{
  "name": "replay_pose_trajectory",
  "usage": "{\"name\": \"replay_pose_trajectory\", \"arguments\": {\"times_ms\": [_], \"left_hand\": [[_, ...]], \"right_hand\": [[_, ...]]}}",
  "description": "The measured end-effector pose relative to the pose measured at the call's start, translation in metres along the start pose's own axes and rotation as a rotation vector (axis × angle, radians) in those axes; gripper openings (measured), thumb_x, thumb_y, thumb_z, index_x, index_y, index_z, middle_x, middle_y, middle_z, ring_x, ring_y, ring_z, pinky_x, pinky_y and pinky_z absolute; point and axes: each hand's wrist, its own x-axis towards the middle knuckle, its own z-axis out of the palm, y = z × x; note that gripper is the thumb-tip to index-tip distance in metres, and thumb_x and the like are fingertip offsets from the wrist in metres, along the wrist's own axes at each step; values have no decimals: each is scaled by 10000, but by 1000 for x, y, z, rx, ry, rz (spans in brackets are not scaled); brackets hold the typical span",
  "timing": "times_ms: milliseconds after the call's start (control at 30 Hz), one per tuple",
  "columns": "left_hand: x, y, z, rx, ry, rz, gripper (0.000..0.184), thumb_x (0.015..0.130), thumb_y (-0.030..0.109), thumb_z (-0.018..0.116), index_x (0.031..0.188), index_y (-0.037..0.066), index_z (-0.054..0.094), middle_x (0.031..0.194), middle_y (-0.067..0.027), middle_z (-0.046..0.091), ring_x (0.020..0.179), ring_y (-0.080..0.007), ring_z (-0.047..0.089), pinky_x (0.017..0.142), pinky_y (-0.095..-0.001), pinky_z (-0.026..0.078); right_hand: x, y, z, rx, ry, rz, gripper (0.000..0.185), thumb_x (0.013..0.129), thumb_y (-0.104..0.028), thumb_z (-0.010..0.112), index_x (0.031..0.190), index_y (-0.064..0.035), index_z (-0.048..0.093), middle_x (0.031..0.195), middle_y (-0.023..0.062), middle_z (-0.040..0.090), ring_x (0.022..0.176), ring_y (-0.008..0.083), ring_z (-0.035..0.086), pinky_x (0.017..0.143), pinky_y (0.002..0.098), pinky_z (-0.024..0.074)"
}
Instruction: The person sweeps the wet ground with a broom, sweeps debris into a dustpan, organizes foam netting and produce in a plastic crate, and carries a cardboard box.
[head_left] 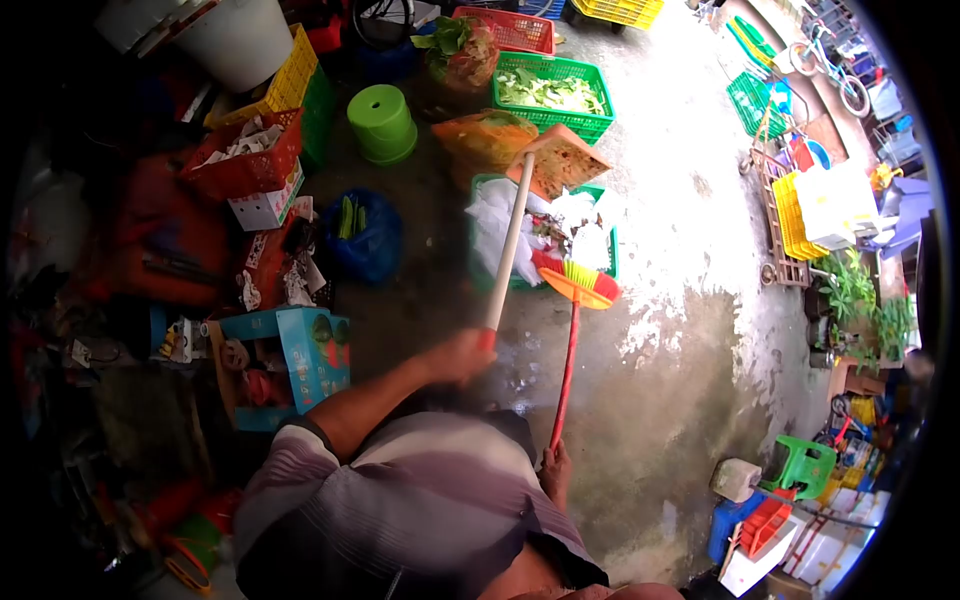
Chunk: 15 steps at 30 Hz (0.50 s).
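My left hand (460, 356), slightly blurred, is wrapped around the red-ended grip of a dustpan with a long white handle. The orange, dirt-specked pan (562, 170) is raised at the far rim of a green crate (614, 250) lined with white plastic and holding scraps. In my right hand (556, 472), low by my side, is the red stick of a broom (570, 375). Its orange head points away from me, and the red and yellow bristles overlap the crate's near right corner. I cannot tell whether they touch it.
Behind stand a green crate of leaves (553, 125), an orange bag (475, 140) and an upturned green stool (382, 125). To the left are a blue bag (362, 240) and an open cardboard box (312, 360). A cart (780, 215) stands right on the wet concrete floor (660, 420).
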Motion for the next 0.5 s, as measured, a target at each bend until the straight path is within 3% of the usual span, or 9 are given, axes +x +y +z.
{"name": "replay_pose_trajectory", "arguments": {"times_ms": [100, 200, 500], "left_hand": [[22, 10, 16, 28, -26, -41, 209, 928, 226, 588, 908, 37, 499, 659, -33, 557, 432, -77, 490, 395, -225, 412], [52, 24, 43, 22, -63, -27, 190, 921, 199, 584, 869, 39, 496, 633, -25, 530, 422, -79, 478, 392, -233, 407], [200, 79, 181, 90, -67, -207, 163, 897, 157, 560, 798, 54, 482, 606, -22, 505, 404, -103, 467, 375, -250, 375]], "right_hand": [[-5, -41, -21, 173, 49, 172, 406, 907, -153, 555, 1309, -98, 542, 663, 3, 468, 518, 98, 458, 415, 266, 397], [5, -41, -57, 88, 57, 121, 429, 905, -157, 565, 1328, -93, 532, 670, 7, 479, 515, 95, 471, 433, 256, 426], [74, -39, -207, 371, 92, 214, 456, 895, -147, 599, 1341, -88, 524, 672, -2, 504, 509, 89, 476, 446, 258, 439]]}}
